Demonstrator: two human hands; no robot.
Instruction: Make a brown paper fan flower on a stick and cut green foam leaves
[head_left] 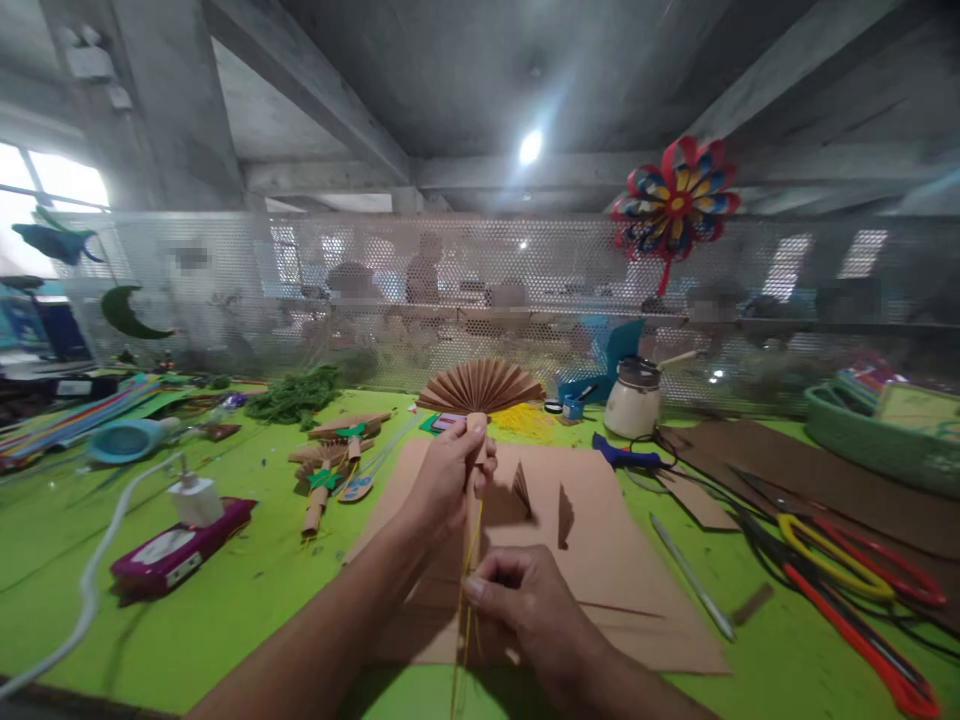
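My left hand (448, 478) is closed round the narrow stem of a pleated brown paper fan (481, 386), holding it upright above a sheet of brown card (600, 560). The fan spreads in a half circle above my fingers. My right hand (525, 600) sits lower and nearer to me, pinching thin yellow strands (466, 590) that run down from the fan's stem. Two small folded brown paper pieces (541, 500) stand on the card behind my hands.
On the green table (247, 590): finished paper fans (330, 462) left of centre, a pink packet (176, 550) with a white charger and cable, a white jar (634, 400), a blue cutter (622, 455), red and yellow scissors (847, 560), a green basket (877, 430). A mesh screen (450, 290) with a paper pinwheel (675, 205) stands behind.
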